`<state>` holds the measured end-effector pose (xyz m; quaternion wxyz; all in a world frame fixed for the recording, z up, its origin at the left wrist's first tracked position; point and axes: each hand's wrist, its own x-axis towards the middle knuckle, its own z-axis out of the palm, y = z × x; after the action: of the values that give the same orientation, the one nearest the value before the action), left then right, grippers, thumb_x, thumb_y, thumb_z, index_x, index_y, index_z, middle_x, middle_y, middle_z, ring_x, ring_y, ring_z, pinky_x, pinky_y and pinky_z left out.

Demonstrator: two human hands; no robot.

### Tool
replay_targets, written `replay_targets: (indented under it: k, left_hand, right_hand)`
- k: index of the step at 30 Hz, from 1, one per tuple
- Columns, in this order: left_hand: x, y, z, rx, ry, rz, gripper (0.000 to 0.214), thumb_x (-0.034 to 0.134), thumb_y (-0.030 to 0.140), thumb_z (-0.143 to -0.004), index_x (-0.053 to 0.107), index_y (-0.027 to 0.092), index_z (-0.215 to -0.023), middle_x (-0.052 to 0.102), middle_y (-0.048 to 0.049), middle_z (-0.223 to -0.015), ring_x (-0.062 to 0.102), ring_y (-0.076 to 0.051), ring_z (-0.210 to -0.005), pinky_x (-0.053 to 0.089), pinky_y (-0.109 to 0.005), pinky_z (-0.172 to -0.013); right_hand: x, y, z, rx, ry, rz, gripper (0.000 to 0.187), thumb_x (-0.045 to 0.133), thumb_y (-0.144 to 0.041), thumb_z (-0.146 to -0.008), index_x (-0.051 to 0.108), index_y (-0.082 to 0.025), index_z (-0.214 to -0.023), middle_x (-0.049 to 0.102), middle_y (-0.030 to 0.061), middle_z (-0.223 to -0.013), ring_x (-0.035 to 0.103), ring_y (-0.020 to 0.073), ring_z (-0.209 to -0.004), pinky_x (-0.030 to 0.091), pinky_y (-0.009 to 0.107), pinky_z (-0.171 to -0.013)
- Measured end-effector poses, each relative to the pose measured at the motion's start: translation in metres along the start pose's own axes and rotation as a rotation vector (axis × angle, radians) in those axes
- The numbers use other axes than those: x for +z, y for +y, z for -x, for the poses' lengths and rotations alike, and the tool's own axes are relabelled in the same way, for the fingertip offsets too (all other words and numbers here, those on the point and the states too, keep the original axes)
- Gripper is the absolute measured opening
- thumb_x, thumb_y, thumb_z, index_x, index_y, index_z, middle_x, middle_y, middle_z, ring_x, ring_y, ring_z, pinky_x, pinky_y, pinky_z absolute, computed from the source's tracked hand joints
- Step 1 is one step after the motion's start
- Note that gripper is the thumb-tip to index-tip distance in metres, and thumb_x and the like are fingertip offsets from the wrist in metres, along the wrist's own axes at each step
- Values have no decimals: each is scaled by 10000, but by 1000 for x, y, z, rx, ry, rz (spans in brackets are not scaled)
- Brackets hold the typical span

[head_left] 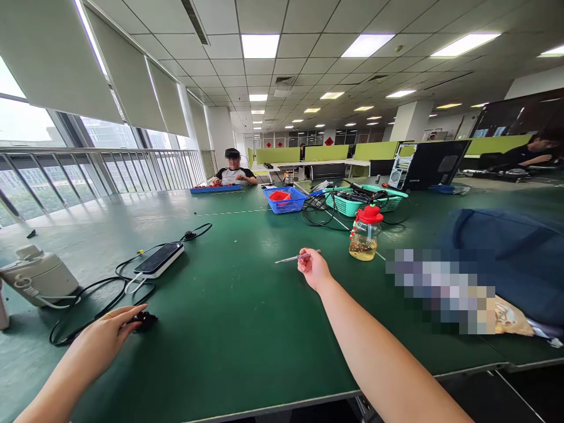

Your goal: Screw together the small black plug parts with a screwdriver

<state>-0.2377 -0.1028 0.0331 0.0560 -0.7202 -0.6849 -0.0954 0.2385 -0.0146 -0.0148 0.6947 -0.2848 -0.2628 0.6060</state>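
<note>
At the left front of the green table, my left hand [103, 335] has its thumb and fingers closed about a small black object [146, 321]. My fingers partly cover that object, and its kind does not show. My right hand [314, 267] is raised over the middle of the table, fingers closed around a slim, pointed, silvery tool [288, 259]. The tool's thin tip points left, and I cannot make out its exact kind. Beyond my left hand lies a power bank [161, 260] with a dark top, a white cable [136, 283] plugged into it.
A black cable [103, 282] loops beside a beige bottle [39, 276] at left. Right of my right hand stands a red-lidded bottle [365, 235]. Farther back are a blue basket [285, 205] and a teal basket [346, 205] with cables. Another person [233, 173] sits across the table.
</note>
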Motion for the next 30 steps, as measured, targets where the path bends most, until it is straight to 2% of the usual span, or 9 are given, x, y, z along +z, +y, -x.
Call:
replay_targets:
  k: [8, 16, 22, 27, 30]
  left_hand:
    - [4, -2, -2, 41, -14, -58, 565, 263, 406, -849, 639, 213, -1224, 653, -54, -1244, 664, -247, -1037, 519, -330, -869]
    - [2, -4, -6, 80, -52, -33, 484, 339, 376, -845, 666, 263, -1183, 673, -24, -1214, 670, -231, -1026, 533, -281, -803]
    - [-1, -1, -5, 36, -75, -27, 476, 335, 355, -852, 647, 286, -1206, 688, -8, -1190, 665, -235, -1045, 528, -296, -806]
    - [-6, 8, 1, 57, -136, -77, 536, 366, 453, -808, 643, 245, -1218, 676, -40, -1209, 658, -246, -1053, 499, -314, -885]
    - [0, -2, 5, 80, -68, -109, 590, 335, 502, -801, 628, 225, -1232, 641, -55, -1264, 624, -246, -1111, 447, -331, -974]
  right_hand:
    - [0, 0, 1, -2, -5, 20, 163, 631, -284, -726, 558, -185, -618, 502, -27, -444, 382, 73, -368, 282, 219, -386]
    - [1, 1, 0, -4, -12, 36, 153, 617, -274, -727, 552, -183, -623, 498, -29, -439, 380, 74, -363, 271, 224, -384]
    - [1, 1, 1, -4, -11, 45, 144, 617, -267, -725, 553, -182, -627, 497, -28, -446, 381, 75, -364, 267, 221, -385]
    - [2, 1, 1, -1, -3, 45, 126, 606, -252, -714, 563, -176, -622, 495, -26, -443, 376, 73, -367, 264, 221, -387]
    - [2, 1, 2, -1, -2, 45, 119, 604, -251, -706, 571, -174, -623, 498, -23, -445, 376, 73, -370, 263, 222, -386]
